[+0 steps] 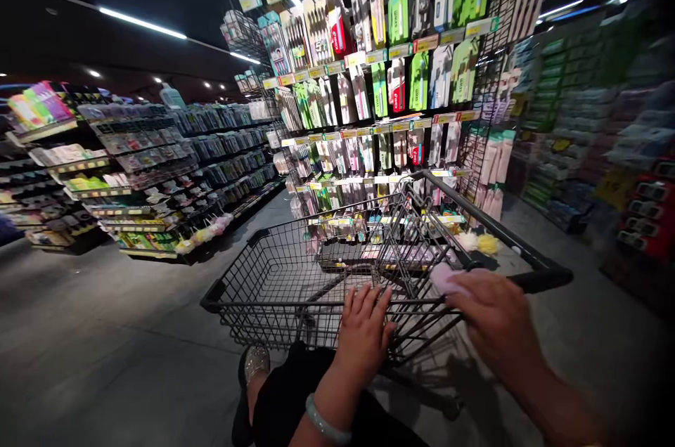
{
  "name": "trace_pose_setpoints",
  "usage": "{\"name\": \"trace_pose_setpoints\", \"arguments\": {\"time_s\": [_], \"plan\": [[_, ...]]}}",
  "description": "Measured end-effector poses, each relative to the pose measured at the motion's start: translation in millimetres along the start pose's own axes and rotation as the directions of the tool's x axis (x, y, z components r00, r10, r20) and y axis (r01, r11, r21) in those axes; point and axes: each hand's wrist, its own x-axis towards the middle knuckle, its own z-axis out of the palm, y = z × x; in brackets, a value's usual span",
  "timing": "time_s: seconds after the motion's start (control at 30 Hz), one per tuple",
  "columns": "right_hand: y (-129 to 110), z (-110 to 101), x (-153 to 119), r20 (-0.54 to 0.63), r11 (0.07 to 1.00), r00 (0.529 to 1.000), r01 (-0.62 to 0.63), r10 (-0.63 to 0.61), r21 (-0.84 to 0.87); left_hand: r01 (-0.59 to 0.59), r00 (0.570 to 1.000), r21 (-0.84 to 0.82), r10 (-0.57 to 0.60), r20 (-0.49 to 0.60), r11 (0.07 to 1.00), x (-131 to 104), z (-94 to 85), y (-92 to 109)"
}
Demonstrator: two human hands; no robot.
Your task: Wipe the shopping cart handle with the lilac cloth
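Note:
A dark wire shopping cart (274, 305) stands sideways in front of me, and no goods show in its basket. My left hand (365, 324), with a pale bangle (324, 424) on the wrist, rests on the cart's near rim with its fingers spread and holds nothing. Further right, my right hand (493, 310) is closed around a soft pale pink item (444, 278), just beside the rim and below the cart's handle (543, 275). The item's lower part is hidden by my fingers.
A tall rack of hanging toothbrush-like packs (399, 1) rises behind the cart. Stocked shelves (137, 152) stand at the left, blurred shelves (559, 117) at the right. A shoe (256, 363) shows beside the cart on the grey floor (131, 334).

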Motion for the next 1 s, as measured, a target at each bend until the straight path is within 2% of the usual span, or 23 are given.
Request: {"name": "trace_pose_setpoints", "arguments": {"time_s": [0.1,0.17,0.23,0.3,0.4,0.43,0.5,0.57,0.63,0.7,0.73,0.77,0.83,0.9,1.0], "plan": [[-31,33,-12,0.096,0.98,0.989,0.098,-0.116,0.173,0.003,0.999,-0.068,0.0,0.053,0.998,2,-0.9,2],[-36,36,-17,0.086,0.973,0.988,0.106,-0.126,0.205,0.05,0.996,-0.115,-0.04,0.086,0.992,4,-2.5,3],[-23,19,-17,0.056,0.981,0.991,0.111,-0.121,0.161,0.091,0.992,-0.143,-0.077,0.104,0.986,5,-4.2,3],[3,-11,-13,0.008,0.993,0.995,0.104,-0.104,0.061,0.114,0.99,-0.154,-0.099,0.104,0.982,6,-5.4,4],[37,-45,-6,-0.066,0.996,0.996,-0.069,0.065,-0.063,0.131,0.989,-0.157,-0.118,0.091,0.979,7,-5.5,5],[42,-48,-5,-0.084,0.992,0.991,-0.107,0.101,-0.071,0.137,0.989,-0.156,-0.125,0.084,0.978,7,-5.2,5],[40,-42,-2,-0.109,0.993,0.988,-0.112,0.108,-0.035,0.156,0.987,-0.147,-0.148,0.066,0.977,8,-4.0,6],[27,-26,0,-0.079,0.999,0.997,-0.023,0.025,0.024,0.186,0.982,-0.133,-0.182,0.045,0.973,8,-3.0,7],[12,-13,3,0.016,0.989,0.991,0.132,-0.133,0.072,0.219,0.976,-0.115,-0.218,0.02,0.969,9,-2.7,8],[5,-11,8,0.086,0.969,0.969,0.223,-0.233,0.11,0.243,0.97,-0.103,-0.244,-0.002,0.965,8,-3.5,7],[6,-16,10,0.082,0.968,0.969,0.221,-0.232,0.121,0.251,0.967,-0.104,-0.253,-0.01,0.962,8,-4.3,6],[10,-24,11,0.056,0.976,0.98,0.184,-0.192,0.116,0.257,0.965,-0.11,-0.261,-0.015,0.96,7,-5.2,6],[23,-44,13,-0.018,0.999,0.999,0.032,-0.031,0.039,0.271,0.961,-0.132,-0.275,-0.017,0.954,6,-7.0,4],[37,-60,12,-0.071,0.991,0.992,-0.108,0.102,-0.076,0.284,0.957,-0.138,-0.29,-0.022,0.949,4,-8.2,2],[46,-62,7,-0.079,0.977,0.983,-0.174,0.165,-0.12,0.284,0.955,-0.098,-0.291,-0.061,0.954,6,-8.0,3]]}}
